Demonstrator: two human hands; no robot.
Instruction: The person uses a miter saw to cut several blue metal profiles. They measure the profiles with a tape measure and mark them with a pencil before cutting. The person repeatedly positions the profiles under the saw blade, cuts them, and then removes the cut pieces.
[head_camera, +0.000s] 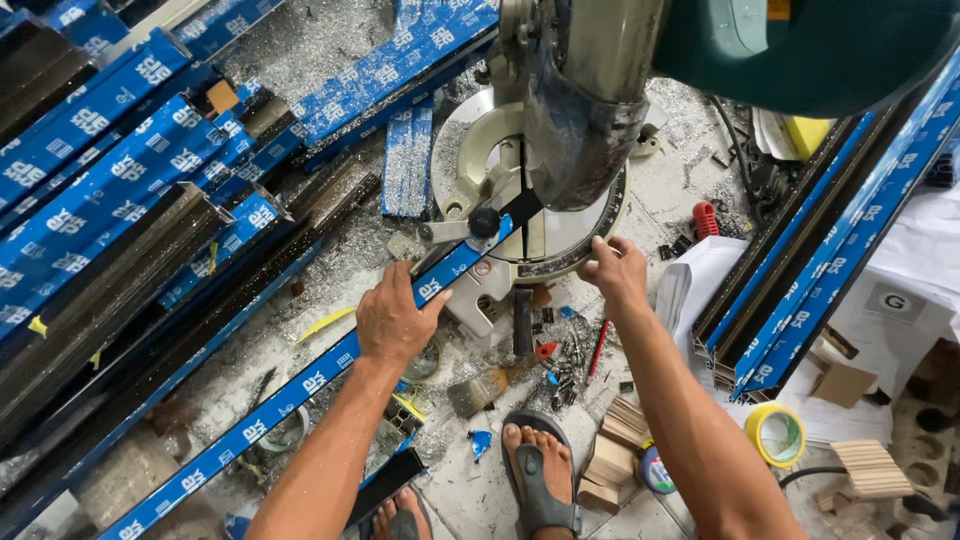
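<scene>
Left hand (392, 322) lies flat, fingers spread, pressing down on the long blue-filmed profile (300, 385), which runs slantwise from the lower left up onto the turntable of the miter saw (540, 190) and ends just under its blade housing. Right hand (615, 272) rests at the saw's front rim, just right of the profile's end, fingers curled loosely on the round base, its grip pinching nothing. Below the saw, on the shavings-strewn floor, a paintbrush (480, 388) lies beside a sandalled foot (538, 468).
</scene>
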